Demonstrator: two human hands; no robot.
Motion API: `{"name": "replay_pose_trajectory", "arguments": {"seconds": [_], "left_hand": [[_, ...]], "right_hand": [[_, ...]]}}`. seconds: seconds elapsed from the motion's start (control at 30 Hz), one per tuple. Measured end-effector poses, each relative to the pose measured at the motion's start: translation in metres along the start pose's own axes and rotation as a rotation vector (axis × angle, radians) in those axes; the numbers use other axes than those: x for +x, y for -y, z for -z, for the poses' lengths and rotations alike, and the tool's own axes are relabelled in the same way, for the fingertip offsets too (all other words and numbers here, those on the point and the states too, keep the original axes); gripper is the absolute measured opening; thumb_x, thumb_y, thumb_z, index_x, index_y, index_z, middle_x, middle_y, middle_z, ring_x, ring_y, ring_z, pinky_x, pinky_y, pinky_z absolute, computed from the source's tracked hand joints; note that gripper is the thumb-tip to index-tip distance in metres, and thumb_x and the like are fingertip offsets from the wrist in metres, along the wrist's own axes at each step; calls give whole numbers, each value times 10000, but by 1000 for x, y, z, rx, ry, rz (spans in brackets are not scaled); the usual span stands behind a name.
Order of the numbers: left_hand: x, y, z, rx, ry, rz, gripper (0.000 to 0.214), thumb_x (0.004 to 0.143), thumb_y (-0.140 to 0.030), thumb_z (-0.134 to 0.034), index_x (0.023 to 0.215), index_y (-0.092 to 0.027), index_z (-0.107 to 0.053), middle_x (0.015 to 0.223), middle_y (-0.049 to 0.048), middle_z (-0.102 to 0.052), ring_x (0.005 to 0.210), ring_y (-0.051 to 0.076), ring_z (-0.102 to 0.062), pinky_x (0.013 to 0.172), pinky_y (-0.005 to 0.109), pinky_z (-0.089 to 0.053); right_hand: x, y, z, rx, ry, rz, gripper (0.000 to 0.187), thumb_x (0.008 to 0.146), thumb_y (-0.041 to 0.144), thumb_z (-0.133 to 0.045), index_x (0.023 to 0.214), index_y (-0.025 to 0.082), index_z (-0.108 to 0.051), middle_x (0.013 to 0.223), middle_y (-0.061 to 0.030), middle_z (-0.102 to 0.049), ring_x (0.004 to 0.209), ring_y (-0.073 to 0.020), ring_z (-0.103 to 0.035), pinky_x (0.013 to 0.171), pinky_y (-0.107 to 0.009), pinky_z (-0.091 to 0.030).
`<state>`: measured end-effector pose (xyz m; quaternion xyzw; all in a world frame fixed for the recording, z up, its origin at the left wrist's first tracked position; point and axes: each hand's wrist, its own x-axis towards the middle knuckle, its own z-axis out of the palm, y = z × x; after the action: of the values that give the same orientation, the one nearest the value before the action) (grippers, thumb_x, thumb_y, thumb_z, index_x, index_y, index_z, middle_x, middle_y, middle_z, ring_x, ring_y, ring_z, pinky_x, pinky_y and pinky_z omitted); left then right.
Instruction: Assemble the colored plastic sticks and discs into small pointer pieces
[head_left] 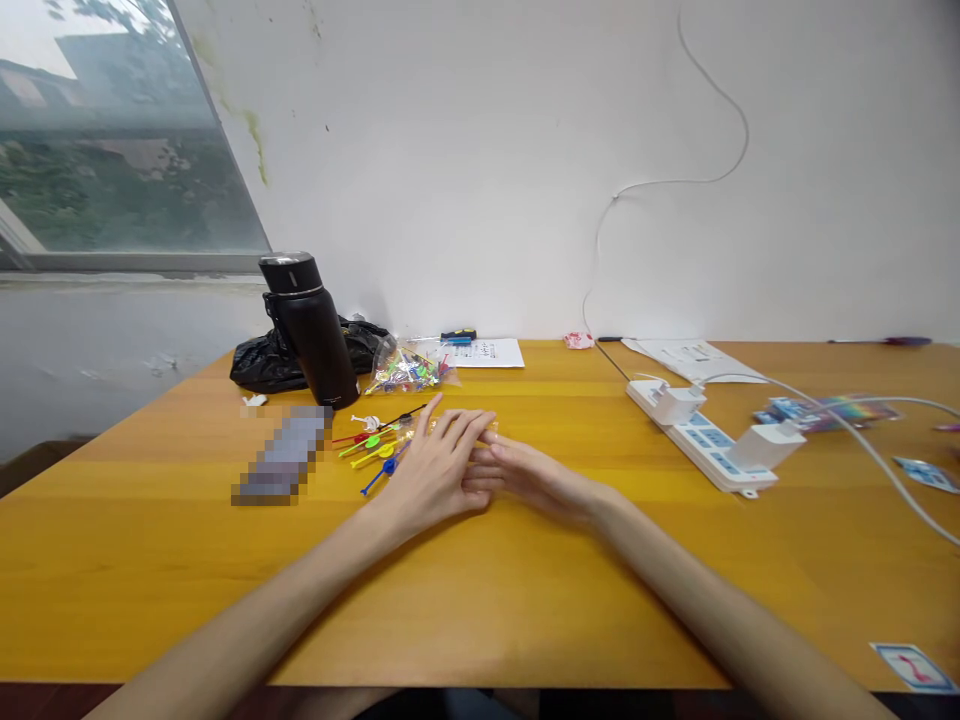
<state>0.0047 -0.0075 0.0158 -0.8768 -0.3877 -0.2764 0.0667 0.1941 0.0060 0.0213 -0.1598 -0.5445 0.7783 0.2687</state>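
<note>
My left hand (435, 468) lies flat on the wooden table (150, 560), fingers stretched out together. My right hand (529, 475) rests beside it, with its fingertips tucked under the left fingers. Just left of the hands lie several small coloured plastic picks (375, 445), red, green, yellow and blue. A yellowish pick (491, 432) shows at the fingertips; whether a hand grips it is unclear. Behind them lies a clear bag (409, 370) full of the same picks.
A black flask (311, 325) stands at the back left in front of a black plastic bag (255, 365). A blurred flat object (285, 457) lies left. A white power strip (705, 435) with chargers and cables lies right, with papers (694, 357) and colourful packets (821, 410).
</note>
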Motion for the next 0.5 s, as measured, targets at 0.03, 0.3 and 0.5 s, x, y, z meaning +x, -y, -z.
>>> {"name": "replay_pose_trajectory", "arguments": {"seconds": [0.03,0.3,0.5], "left_hand": [[0,2,0,3,-6,10,774,723,-309,-683,1428,-216,-376,1369,106,-571,1238,318,-523,1233,593,-89],[2,16,1,-1,-57,81,656,784,-398,-693,1363,-230,-434,1313,97,-599,1200,312,-542,1154,547,-268],[1,20,1,13,-45,105,654,794,-429,-687,1357,-210,-437,1290,103,-597,1201,315,-528,1115,529,-309]], "right_hand": [[0,1,3,-18,-10,9,615,965,477,-579,1508,267,-381,1465,-115,-526,1291,-230,-562,1155,-462,-361],[4,7,27,-145,-199,114,502,976,524,-516,1363,213,-591,1394,-116,-596,1286,-265,-569,1141,-496,-384],[6,6,42,-204,-416,174,411,956,487,-542,1213,197,-681,1258,-125,-685,1152,-264,-653,1048,-469,-472]]}}
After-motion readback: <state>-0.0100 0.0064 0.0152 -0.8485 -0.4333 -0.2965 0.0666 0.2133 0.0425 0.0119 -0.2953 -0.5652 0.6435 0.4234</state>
